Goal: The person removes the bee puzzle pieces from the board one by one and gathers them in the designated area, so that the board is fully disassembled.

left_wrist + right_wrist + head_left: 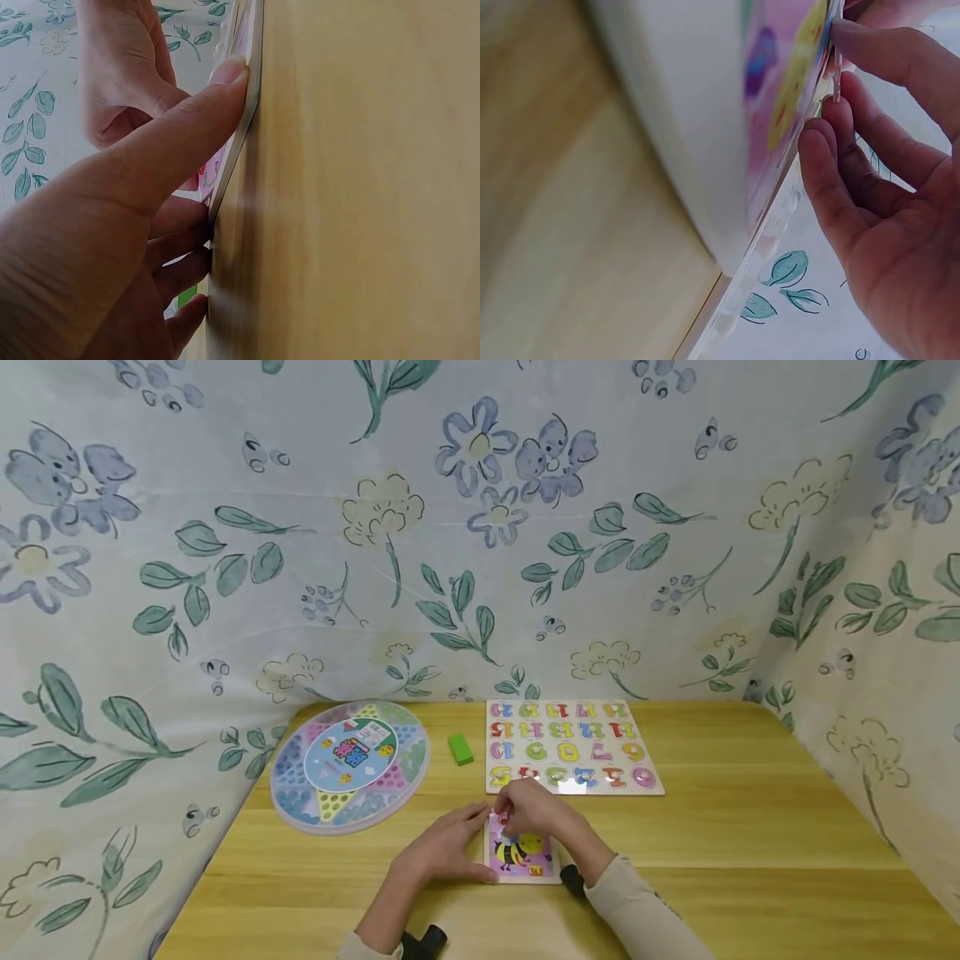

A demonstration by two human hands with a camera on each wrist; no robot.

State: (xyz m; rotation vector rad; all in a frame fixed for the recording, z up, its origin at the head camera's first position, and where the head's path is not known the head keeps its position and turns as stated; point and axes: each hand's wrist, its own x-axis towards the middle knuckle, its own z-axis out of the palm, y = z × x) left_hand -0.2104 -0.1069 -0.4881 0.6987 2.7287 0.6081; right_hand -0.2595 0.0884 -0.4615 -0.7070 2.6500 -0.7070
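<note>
A small jigsaw puzzle (513, 860) with a yellow and black bee on pink lies in a pale frame on the table. Along its left edge rests my left hand (442, 847), thumb at the near corner and fingertips toward the far one. The left wrist view has that thumb (214, 86) straight against the board's rim. My right hand (536, 810) is over the puzzle's far left part. Its thumb and fingers pinch a thin puzzle piece (837, 86), seen edge-on in the right wrist view. The fingers hide most of the piece and the picture beneath.
Behind the puzzle lies a number board (555, 743) with colourful numerals. A green block (461, 749) sits to its left, beside a round Chinese checkers board (408, 718). Floral cloth (480, 568) hangs at the wooden table's (750, 827) back and sides.
</note>
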